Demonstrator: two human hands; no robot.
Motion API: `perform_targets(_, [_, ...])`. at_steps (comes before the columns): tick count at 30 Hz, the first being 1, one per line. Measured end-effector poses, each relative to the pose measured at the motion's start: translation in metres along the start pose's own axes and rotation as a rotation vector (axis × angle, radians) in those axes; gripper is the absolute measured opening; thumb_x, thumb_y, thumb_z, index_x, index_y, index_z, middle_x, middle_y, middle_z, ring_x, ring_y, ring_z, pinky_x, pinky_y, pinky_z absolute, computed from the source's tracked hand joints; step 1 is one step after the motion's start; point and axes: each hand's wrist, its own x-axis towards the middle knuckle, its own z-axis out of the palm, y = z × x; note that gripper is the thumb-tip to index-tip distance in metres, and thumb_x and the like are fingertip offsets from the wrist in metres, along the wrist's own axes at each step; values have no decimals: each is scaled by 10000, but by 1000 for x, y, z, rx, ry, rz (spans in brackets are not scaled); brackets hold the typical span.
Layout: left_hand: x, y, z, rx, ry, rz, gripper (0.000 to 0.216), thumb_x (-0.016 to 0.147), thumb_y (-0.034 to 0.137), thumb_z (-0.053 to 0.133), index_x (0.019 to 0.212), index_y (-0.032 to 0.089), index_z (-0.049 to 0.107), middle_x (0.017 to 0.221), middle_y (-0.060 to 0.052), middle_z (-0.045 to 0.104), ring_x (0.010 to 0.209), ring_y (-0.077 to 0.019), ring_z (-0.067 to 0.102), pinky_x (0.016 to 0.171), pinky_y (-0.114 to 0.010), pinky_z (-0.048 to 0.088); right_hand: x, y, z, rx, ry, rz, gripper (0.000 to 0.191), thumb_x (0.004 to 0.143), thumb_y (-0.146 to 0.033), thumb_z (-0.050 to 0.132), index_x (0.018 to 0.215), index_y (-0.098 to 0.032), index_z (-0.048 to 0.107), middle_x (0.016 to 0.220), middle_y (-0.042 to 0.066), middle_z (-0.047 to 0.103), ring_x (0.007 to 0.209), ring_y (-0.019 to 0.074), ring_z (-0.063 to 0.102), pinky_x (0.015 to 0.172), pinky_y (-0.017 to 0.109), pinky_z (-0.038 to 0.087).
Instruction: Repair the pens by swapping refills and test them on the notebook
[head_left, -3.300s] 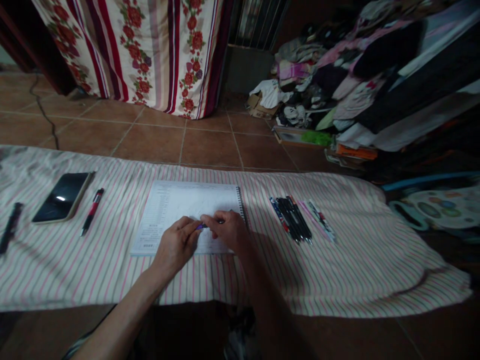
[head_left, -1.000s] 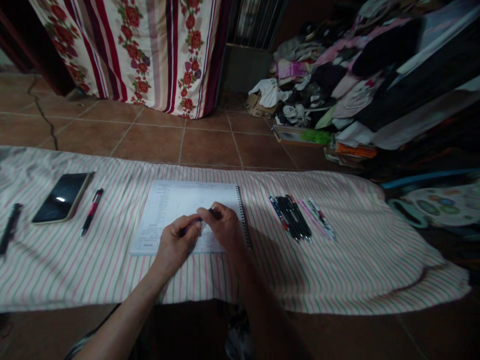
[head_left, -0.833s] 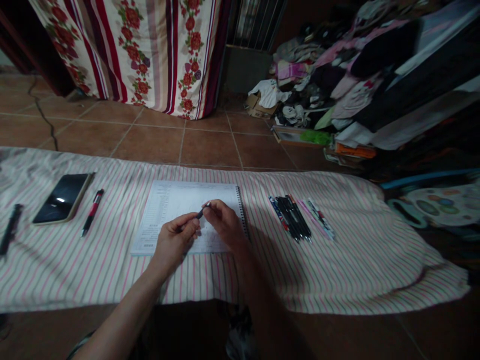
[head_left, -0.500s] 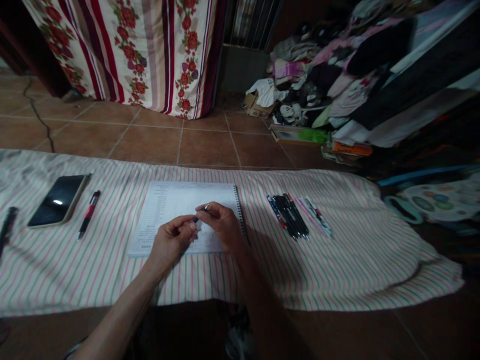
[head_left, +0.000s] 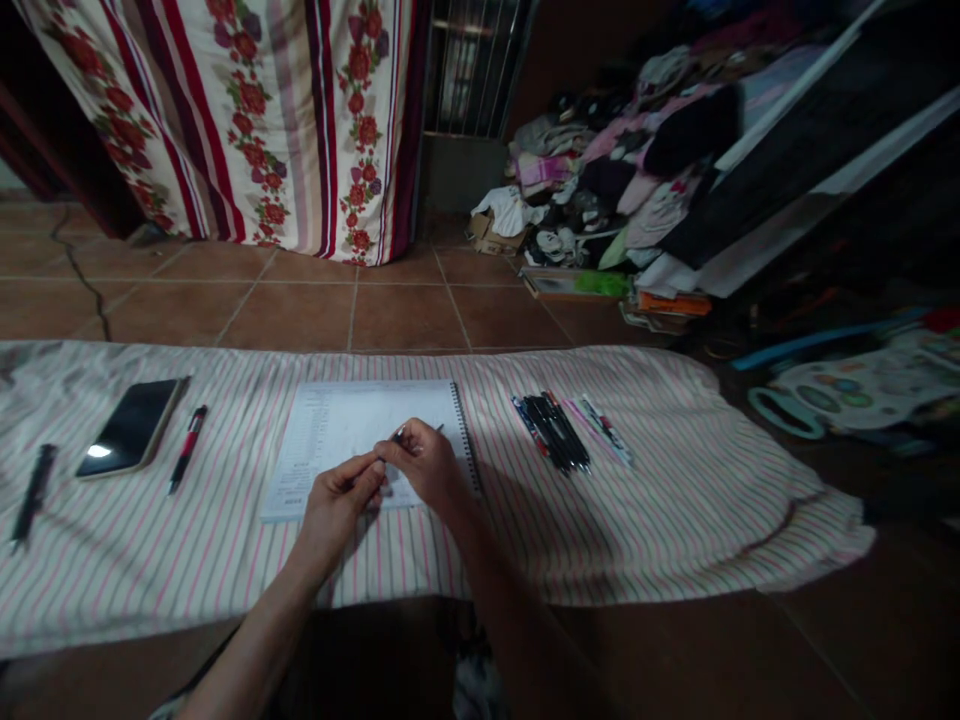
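Observation:
A spiral-bound notebook (head_left: 337, 425) lies open on a striped cloth (head_left: 637, 500) spread over the floor. Over its lower right part my left hand (head_left: 337, 500) and my right hand (head_left: 424, 465) meet, both pinched on one dark pen (head_left: 395, 437). The pen's tip pokes up between the fingertips, and most of its barrel is hidden by my fingers. A bundle of several pens (head_left: 555, 432) lies on the cloth to the right of the notebook.
A phone (head_left: 133, 427), a red pen (head_left: 187, 447) and a black pen (head_left: 31, 493) lie on the cloth at the left. Brown floor tiles stretch beyond. A floral curtain (head_left: 285, 120) hangs at the back; a heap of clothes (head_left: 637, 170) fills the right.
Both hands have stayed on the pen over the notebook, shifting their grip and tilting it. My head has turned slightly, so the scene slid left and down.

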Motion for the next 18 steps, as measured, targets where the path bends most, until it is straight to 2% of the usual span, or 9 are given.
perform_targets(3, [-16, 6, 3, -8, -20, -10, 409, 564, 449, 778, 827, 137, 757, 554, -1, 604, 490, -91, 468, 517, -239, 396, -14, -10, -4, -32, 31, 17, 336, 638, -455, 654, 569, -205, 442, 513, -73, 415, 508, 83, 375, 494, 223, 297])
perform_targets(8, [-52, 19, 7, 1, -49, 32, 473, 547, 462, 775, 888, 136, 746, 533, 4, 617, 484, -99, 477, 497, -228, 380, -48, -28, -14, -63, 80, -59, 362, 645, -464, 653, 550, -211, 412, 491, -82, 371, 502, 84, 342, 498, 229, 290])
perform_targets(14, [-118, 34, 6, 16, -48, 115, 432, 567, 415, 766, 903, 145, 748, 549, 10, 619, 502, -115, 489, 516, -248, 405, -112, -55, -16, -59, 164, -64, 365, 659, -471, 668, 563, -214, 426, 502, -74, 381, 504, 91, 357, 483, 225, 299])
perform_targets(18, [-165, 36, -3, 21, -43, 120, 422, 605, 433, 754, 914, 146, 748, 557, 4, 629, 511, -116, 500, 545, -249, 416, -159, -70, -13, 4, 117, -94, 311, 682, -477, 661, 633, -205, 518, 574, -43, 475, 560, 104, 428, 494, 218, 343])
